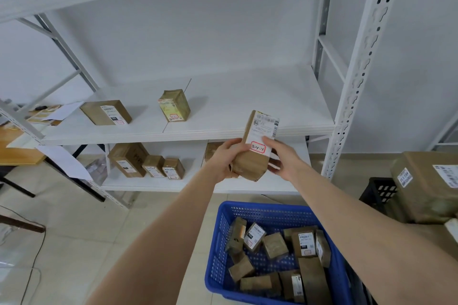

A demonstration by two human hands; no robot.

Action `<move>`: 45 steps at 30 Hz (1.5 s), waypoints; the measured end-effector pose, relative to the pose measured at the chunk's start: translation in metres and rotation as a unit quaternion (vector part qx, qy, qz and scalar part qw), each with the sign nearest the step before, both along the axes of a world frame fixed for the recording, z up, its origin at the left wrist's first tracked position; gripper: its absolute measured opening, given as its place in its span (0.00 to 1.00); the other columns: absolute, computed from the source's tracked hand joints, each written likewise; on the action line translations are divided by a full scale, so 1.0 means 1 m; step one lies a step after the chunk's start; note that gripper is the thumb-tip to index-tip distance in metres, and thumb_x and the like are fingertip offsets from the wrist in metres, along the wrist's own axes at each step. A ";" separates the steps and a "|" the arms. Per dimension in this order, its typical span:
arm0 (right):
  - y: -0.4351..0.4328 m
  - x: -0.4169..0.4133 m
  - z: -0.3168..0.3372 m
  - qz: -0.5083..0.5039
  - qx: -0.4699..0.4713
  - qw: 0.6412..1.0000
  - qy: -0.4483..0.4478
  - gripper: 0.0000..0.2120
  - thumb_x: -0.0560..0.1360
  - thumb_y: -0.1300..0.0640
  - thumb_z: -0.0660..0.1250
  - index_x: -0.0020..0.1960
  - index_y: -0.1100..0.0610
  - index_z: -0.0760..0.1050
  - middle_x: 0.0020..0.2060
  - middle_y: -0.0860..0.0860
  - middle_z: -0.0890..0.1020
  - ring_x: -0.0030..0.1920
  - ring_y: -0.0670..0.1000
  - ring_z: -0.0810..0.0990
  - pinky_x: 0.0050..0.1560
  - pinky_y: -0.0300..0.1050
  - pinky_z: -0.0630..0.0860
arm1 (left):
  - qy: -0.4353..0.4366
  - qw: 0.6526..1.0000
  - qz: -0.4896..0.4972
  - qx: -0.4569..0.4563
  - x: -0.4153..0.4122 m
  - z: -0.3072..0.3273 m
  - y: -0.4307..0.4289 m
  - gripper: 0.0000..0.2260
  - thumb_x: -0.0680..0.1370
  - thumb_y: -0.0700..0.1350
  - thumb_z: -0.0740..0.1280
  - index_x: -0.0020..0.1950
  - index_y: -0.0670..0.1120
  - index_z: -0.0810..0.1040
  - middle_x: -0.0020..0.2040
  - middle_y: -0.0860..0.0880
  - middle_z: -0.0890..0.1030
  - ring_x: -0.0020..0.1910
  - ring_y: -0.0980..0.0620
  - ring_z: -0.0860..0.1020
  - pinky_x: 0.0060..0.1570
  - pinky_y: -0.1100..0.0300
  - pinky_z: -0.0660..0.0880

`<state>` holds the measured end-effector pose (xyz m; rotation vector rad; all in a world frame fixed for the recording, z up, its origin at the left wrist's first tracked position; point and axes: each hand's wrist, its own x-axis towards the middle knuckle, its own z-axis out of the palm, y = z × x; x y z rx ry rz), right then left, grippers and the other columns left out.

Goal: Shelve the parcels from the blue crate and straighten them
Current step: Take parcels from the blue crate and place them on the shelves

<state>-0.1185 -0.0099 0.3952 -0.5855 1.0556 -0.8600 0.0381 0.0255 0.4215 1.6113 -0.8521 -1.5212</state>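
The parcels in the crate [218, 250] near right were many and jumbled, so the job looked far from done. The rack [357, 77] stood beyond, its middle shelf [247, 96] bare on the right, with a flat box [105, 112] and an upright box [174, 105] well apart on its left. A lower shelf [148, 182] carried three boxes in a row. One parcel [255, 148] was up in front of the middle shelf's edge, above the crate, carried between both hands. The left hand [226, 158] wrapped its left side, grip pressed on the cardboard; the right hand [282, 156] clasped the right side, thumb on the label. The step seemed to be reading that label, then placing. Next called for a reach forward onto bare shelf, setting it down square to the edge. It was brown, taped and dented, tilted, with a white shipping label and a red-framed sticker [257, 148] reading something like 3-4-4.
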 end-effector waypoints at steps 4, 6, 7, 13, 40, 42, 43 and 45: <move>0.002 -0.006 -0.004 0.113 0.016 0.993 -0.034 0.21 0.75 0.54 0.69 0.66 0.41 0.71 0.60 0.55 0.74 0.58 0.66 0.76 0.52 0.63 0.76 | 0.045 0.998 0.045 -0.024 0.004 -0.003 0.001 0.22 0.74 0.48 0.71 0.66 0.51 0.72 0.59 0.45 0.77 0.56 0.45 0.76 0.51 0.42 0.79; 0.003 -0.004 -0.006 0.139 0.009 0.989 -0.054 0.25 0.75 0.58 0.68 0.68 0.41 0.68 0.62 0.56 0.70 0.58 0.69 0.75 0.48 0.64 0.78 | 0.043 0.997 0.055 -0.028 0.006 -0.004 0.002 0.20 0.75 0.49 0.70 0.66 0.50 0.73 0.59 0.45 0.78 0.56 0.45 0.77 0.52 0.40 0.78; 0.004 -0.002 -0.005 0.136 0.003 0.989 -0.056 0.24 0.76 0.61 0.67 0.68 0.44 0.69 0.62 0.57 0.71 0.59 0.68 0.74 0.47 0.63 0.79 | 0.034 0.998 0.054 -0.024 0.006 -0.004 0.003 0.19 0.75 0.49 0.70 0.65 0.50 0.74 0.59 0.46 0.78 0.55 0.46 0.77 0.52 0.40 0.78; 0.004 0.006 -0.009 0.065 -0.021 0.998 0.004 0.22 0.75 0.66 0.69 0.67 0.60 0.71 0.59 0.59 0.78 0.58 0.61 0.77 0.58 0.60 0.77 | -0.053 0.997 0.056 -0.022 0.016 -0.002 0.002 0.20 0.74 0.46 0.71 0.65 0.48 0.73 0.59 0.46 0.79 0.58 0.47 0.77 0.58 0.43 0.75; 0.027 0.022 -0.004 0.084 -0.078 0.993 0.016 0.21 0.73 0.69 0.69 0.62 0.53 0.74 0.54 0.57 0.81 0.56 0.58 0.80 0.54 0.57 0.80 | -0.183 0.973 0.089 -0.107 0.019 0.034 0.010 0.23 0.79 0.51 0.64 0.73 0.48 0.65 0.58 0.46 0.80 0.49 0.48 0.80 0.41 0.56 0.77; 0.028 0.024 -0.004 0.082 -0.078 0.993 0.025 0.21 0.73 0.69 0.69 0.62 0.53 0.74 0.53 0.57 0.81 0.56 0.58 0.81 0.54 0.57 0.81 | -0.197 0.971 0.082 -0.109 0.021 0.034 0.012 0.23 0.80 0.50 0.64 0.73 0.47 0.66 0.60 0.45 0.80 0.52 0.47 0.80 0.43 0.56 0.78; 0.029 0.026 -0.004 0.081 -0.079 0.993 0.031 0.21 0.73 0.69 0.69 0.62 0.53 0.74 0.53 0.57 0.81 0.55 0.58 0.81 0.53 0.56 0.81 | -0.203 0.969 0.082 -0.112 0.023 0.033 0.013 0.23 0.79 0.50 0.64 0.73 0.47 0.66 0.60 0.45 0.80 0.53 0.47 0.80 0.48 0.53 0.79; 0.031 0.030 -0.005 0.080 -0.078 0.993 0.038 0.20 0.73 0.69 0.70 0.61 0.53 0.74 0.52 0.57 0.82 0.54 0.58 0.81 0.53 0.56 0.81 | -0.206 0.968 0.086 -0.112 0.027 0.031 0.015 0.23 0.79 0.49 0.65 0.73 0.46 0.67 0.60 0.45 0.80 0.55 0.46 0.80 0.55 0.48 0.78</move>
